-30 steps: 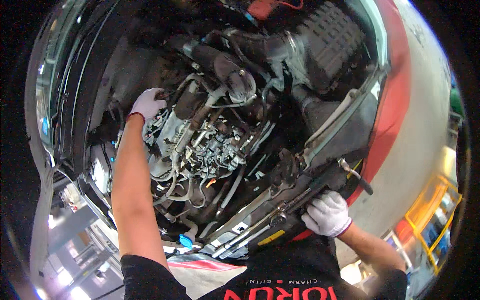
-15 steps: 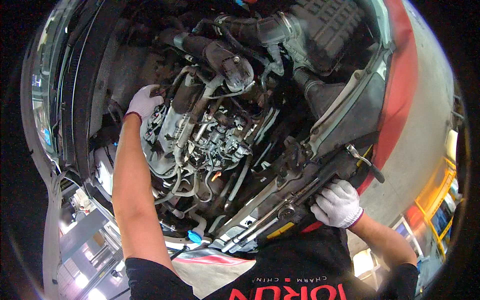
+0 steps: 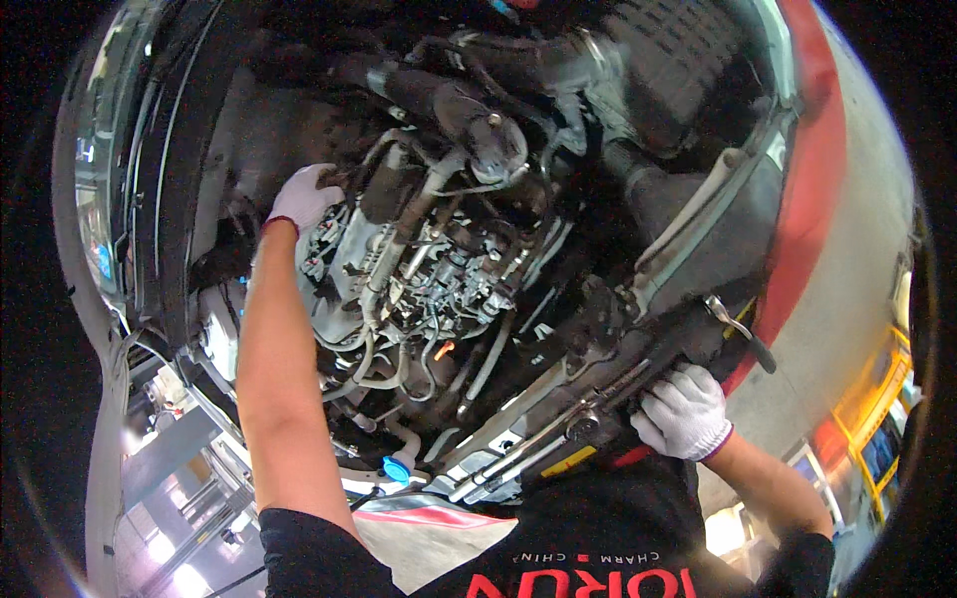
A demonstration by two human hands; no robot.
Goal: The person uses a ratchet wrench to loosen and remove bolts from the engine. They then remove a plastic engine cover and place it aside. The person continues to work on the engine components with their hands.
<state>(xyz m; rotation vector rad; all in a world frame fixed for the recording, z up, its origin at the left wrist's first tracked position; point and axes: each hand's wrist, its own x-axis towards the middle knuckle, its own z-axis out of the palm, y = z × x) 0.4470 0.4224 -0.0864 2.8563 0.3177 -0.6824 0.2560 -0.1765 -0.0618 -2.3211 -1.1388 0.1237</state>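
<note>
Left hand (image 3: 302, 196), in a white knit glove, is reaching deep into the engine bay, fingers curling against the dark upper-left part of the engine (image 3: 419, 269). Engine is sitting exposed: grey metal block, pale curved hoses and thin wiring crossing over it, a round metal cap near its top. Right hand (image 3: 685, 411), also in a white glove, is pressing down on the front crossmember (image 3: 558, 424), a long dark metal bar running diagonally along the bay's near edge, fingers lying over its top surface
</note>
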